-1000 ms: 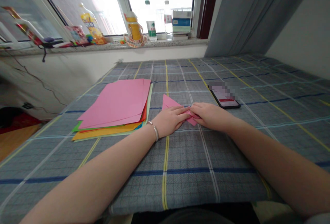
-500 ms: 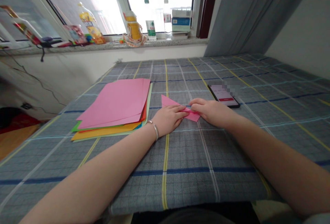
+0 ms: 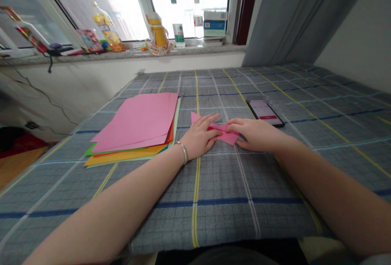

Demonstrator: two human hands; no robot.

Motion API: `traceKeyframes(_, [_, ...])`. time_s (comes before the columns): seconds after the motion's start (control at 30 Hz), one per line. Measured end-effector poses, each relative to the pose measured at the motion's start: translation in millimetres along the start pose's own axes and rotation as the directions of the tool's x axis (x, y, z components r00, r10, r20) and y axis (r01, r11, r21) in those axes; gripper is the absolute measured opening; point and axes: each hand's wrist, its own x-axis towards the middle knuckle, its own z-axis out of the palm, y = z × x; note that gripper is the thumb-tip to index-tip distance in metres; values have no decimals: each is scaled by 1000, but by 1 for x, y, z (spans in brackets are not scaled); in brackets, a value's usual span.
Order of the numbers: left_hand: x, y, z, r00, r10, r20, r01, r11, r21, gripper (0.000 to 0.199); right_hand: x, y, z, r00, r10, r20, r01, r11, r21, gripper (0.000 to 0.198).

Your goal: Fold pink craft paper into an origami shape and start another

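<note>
Between near and far edges of the cloth (image 3: 220, 179), we see the left hand (image 3: 198, 138) spread on folded paper (image 3: 228, 136), the right hand (image 3: 256, 134) pinching it; phone (image 3: 265, 112) text is illegible.

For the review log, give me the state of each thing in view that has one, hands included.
Pink paper: folded, partly covered
Left hand: laid on the pink paper, fingers spread
Right hand: at the pink paper's right end, grip unclear
Paper stack: edges uneven, pink on top
Phone: lying flat, screen lit
Bracelet: worn
Green-capped bottle: upright, capped
</note>
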Motion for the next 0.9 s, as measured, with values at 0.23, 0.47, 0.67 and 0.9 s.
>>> traceKeyframes(0.23, [0, 0, -1, 1000, 1, -6, -1, 999, -39, 25, 6, -7, 7, 999, 30, -28, -32, 998, -55, 28])
traceKeyframes(0.47, [0, 0, -1, 999, -7, 31, 10, 997, -80, 27, 12, -6, 17, 995, 81, -63, -84, 995, -47, 31])
traceKeyframes(0.67, [0, -4, 5, 998, -17, 59, 22, 996, -83, 27, 15, -7, 21, 993, 94, -65, -100, 991, -93, 27])
traceKeyframes(0.9, [0, -3, 6, 990, -42, 134, 47, 998, -32, 26, 17, -9, 23, 988, 134, -83, -140, 987, -77, 27])
